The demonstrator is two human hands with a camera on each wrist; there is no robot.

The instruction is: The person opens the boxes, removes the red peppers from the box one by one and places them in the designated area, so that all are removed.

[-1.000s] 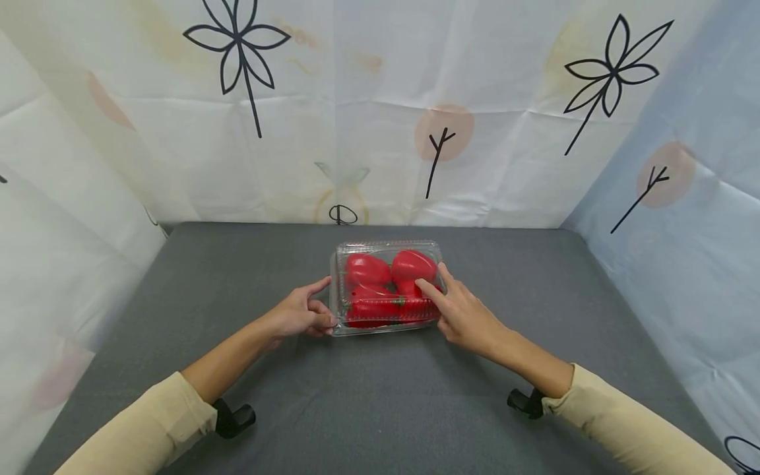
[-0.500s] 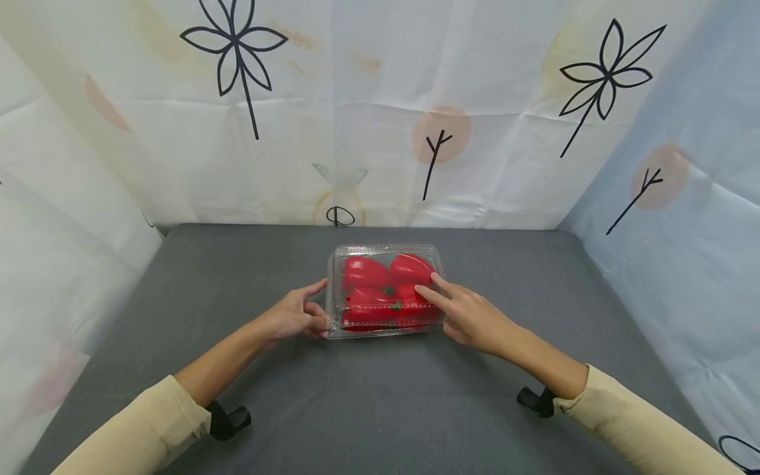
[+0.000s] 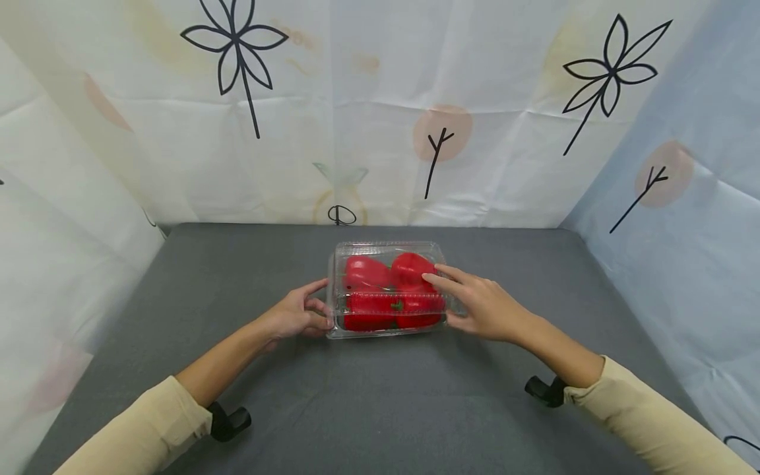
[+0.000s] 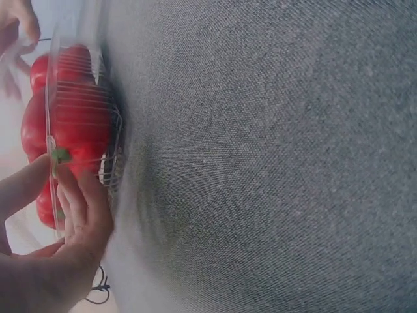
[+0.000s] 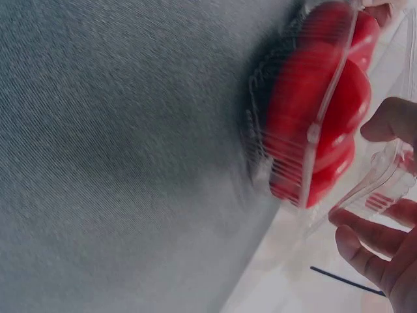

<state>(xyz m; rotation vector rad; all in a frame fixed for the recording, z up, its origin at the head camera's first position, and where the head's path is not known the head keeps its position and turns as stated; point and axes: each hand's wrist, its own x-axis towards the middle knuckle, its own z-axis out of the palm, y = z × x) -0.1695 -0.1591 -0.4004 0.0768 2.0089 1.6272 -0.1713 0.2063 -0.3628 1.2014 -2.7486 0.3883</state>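
A clear plastic clamshell box (image 3: 386,335) lies on the grey cloth, filled with several red bell peppers (image 3: 367,311) with green stems. My left hand (image 3: 299,313) grips the box's left rim; in the left wrist view its thumb and curled fingers meet at that rim. At the right end, my right hand (image 3: 488,307) holds the clear lid (image 5: 381,179) between thumb and fingers. In the right wrist view the lid stands tilted up, apart from the base rim (image 5: 313,134) at the front. The peppers (image 5: 313,98) sit in the base below it.
A grey cloth (image 3: 380,409) covers the table. White printed curtains (image 3: 380,132) rise behind it and along both sides. Each wrist carries a black strap with a small device (image 3: 230,422).
My right hand has shifted rightward and risen with the lid, whose front edge has come up off the base. The left hand stays at the left rim.
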